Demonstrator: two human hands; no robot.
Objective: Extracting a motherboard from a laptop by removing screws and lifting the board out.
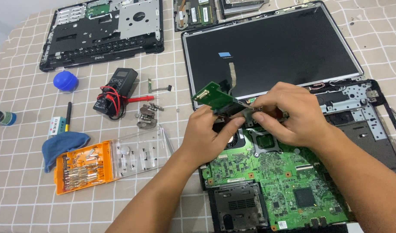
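Both my hands hold a small green circuit board [211, 96] lifted above an opened laptop. My left hand [208, 136] grips its lower edge with thumb and fingers. My right hand [288, 114] pinches the board's right end, near a dark part on it. Below lies the large green motherboard [267, 174] in the black laptop base [370, 129]. The flat laptop screen [271, 47] lies behind, with a ribbon cable [231, 73] on it.
An orange screwdriver bit case [81, 168] with a clear lid, a blue cloth [62, 146], tweezers [167, 139], metal hinges [146, 117], a black multimeter [116, 91] with red leads, a blue ball [65, 81] and a black laptop cover [103, 32] lie on the checked tablecloth.
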